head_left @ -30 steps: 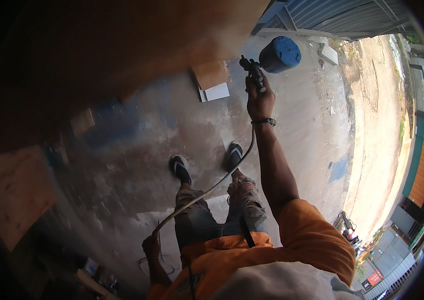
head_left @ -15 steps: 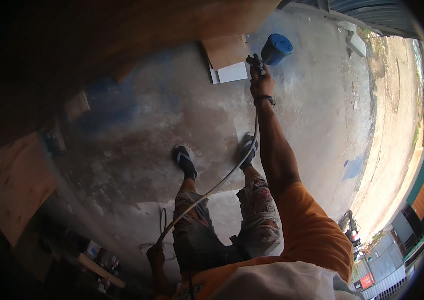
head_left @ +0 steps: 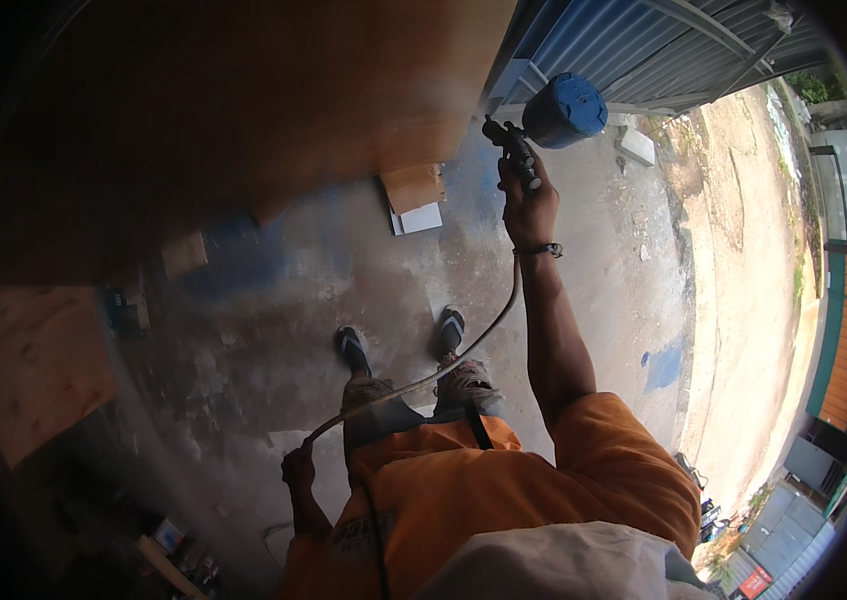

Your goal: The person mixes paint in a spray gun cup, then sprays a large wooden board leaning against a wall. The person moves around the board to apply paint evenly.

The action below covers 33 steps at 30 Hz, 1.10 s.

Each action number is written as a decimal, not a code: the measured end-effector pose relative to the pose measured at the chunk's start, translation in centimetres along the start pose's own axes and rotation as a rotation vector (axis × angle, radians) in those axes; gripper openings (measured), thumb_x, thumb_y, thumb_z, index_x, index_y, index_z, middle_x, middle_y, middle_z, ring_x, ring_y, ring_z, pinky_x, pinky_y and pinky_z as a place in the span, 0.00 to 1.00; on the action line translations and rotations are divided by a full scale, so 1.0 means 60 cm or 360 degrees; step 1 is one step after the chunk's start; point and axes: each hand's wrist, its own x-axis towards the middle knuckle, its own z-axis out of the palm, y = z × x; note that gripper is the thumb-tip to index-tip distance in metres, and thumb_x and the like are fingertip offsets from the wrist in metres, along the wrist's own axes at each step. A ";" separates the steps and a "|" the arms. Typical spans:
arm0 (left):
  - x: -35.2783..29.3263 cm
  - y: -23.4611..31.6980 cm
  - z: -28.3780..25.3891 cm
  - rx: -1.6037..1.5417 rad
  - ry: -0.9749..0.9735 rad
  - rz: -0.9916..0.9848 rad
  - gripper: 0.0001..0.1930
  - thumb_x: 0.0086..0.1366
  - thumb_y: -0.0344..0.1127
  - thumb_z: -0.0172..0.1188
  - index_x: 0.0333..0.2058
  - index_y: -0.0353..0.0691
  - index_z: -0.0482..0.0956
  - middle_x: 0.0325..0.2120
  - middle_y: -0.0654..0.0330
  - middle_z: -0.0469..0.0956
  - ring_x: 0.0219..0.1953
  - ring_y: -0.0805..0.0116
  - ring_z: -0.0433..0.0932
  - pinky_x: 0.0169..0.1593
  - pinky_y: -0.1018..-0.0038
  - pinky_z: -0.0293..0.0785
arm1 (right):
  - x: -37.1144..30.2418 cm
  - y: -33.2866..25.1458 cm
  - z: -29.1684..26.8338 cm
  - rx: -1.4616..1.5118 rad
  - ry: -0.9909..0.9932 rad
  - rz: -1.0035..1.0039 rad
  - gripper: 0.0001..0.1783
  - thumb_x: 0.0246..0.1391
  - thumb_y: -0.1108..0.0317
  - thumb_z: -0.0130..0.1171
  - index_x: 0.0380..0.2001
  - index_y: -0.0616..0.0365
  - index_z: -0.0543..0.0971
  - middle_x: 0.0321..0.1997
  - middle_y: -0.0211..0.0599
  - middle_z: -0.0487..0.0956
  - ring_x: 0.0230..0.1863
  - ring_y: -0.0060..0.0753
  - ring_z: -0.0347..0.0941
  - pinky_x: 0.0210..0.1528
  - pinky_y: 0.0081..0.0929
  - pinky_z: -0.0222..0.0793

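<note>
My right hand (head_left: 530, 208) is stretched out ahead, wrapped round the grip of a dark spray gun (head_left: 518, 152). A blue, paint-coated cup (head_left: 564, 112) sits on the gun, and its nozzle points left toward a large brown wooden panel (head_left: 284, 120). From the gun's grip a pale air hose (head_left: 414, 388) curves down across my legs. Low on the left, my left hand (head_left: 298, 466) is closed round that hose. Whether the trigger is pulled I cannot tell.
Cardboard (head_left: 414, 188) and a white sheet (head_left: 418, 219) lie on the paint-stained concrete floor (head_left: 384, 270). A plywood board (head_left: 39, 360) stands at left. Corrugated metal sheeting (head_left: 634, 50) rises at the far right, with a white block (head_left: 636, 146) nearby. Sunlit ground (head_left: 744, 250) stretches along the right.
The view has tilted up, showing more of the panel and the metal sheeting. My right hand has raised the spray gun closer to the panel's edge. My left hand still grips the hose.
</note>
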 end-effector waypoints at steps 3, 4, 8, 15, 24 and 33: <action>-0.001 0.021 -0.008 -0.0174 0.0022 -0.0185 0.18 0.70 0.52 0.43 0.43 0.52 0.79 0.32 0.49 0.80 0.38 0.44 0.79 0.38 0.46 0.74 | 0.047 -0.113 -0.070 0.0082 0.0113 -0.0172 0.23 0.58 0.59 0.59 0.54 0.57 0.75 0.32 0.31 0.81 0.30 0.22 0.77 0.32 0.22 0.72; 0.004 0.036 -0.004 -0.0270 -0.0007 -0.0343 0.20 0.69 0.55 0.43 0.41 0.51 0.80 0.33 0.48 0.80 0.39 0.43 0.79 0.38 0.46 0.74 | 0.059 -0.151 -0.092 0.0126 0.0142 -0.0199 0.23 0.58 0.58 0.60 0.54 0.56 0.75 0.32 0.30 0.81 0.30 0.21 0.77 0.30 0.22 0.71; -0.016 0.089 0.012 -0.0543 0.0181 -0.0393 0.31 0.66 0.65 0.44 0.32 0.42 0.83 0.30 0.44 0.80 0.40 0.40 0.78 0.41 0.47 0.72 | 0.116 -0.244 -0.145 0.0262 0.0241 -0.0371 0.20 0.57 0.59 0.61 0.50 0.55 0.76 0.26 0.30 0.79 0.17 0.15 0.69 0.16 0.16 0.61; -0.051 0.165 0.062 -0.0782 0.0239 -0.0497 0.35 0.64 0.68 0.43 0.31 0.40 0.83 0.29 0.42 0.80 0.39 0.39 0.78 0.41 0.47 0.71 | 0.157 -0.396 -0.203 0.0536 0.0315 -0.0703 0.17 0.58 0.59 0.57 0.48 0.54 0.77 0.38 0.33 0.82 0.30 0.21 0.76 0.32 0.22 0.72; -0.058 0.151 0.122 -0.0549 0.0135 -0.0433 0.34 0.66 0.66 0.42 0.28 0.39 0.82 0.27 0.43 0.80 0.37 0.40 0.78 0.42 0.49 0.73 | 0.130 -0.228 -0.131 0.0385 0.0268 -0.0430 0.17 0.57 0.61 0.60 0.48 0.56 0.76 0.29 0.30 0.80 0.28 0.17 0.77 0.18 0.15 0.64; -0.056 0.077 -0.012 -0.0414 -0.0223 -0.0682 0.30 0.65 0.65 0.46 0.32 0.42 0.83 0.33 0.45 0.80 0.41 0.41 0.78 0.43 0.49 0.74 | 0.012 0.060 0.013 0.0033 0.0108 0.0089 0.23 0.58 0.60 0.58 0.55 0.56 0.74 0.35 0.37 0.81 0.35 0.27 0.77 0.38 0.26 0.72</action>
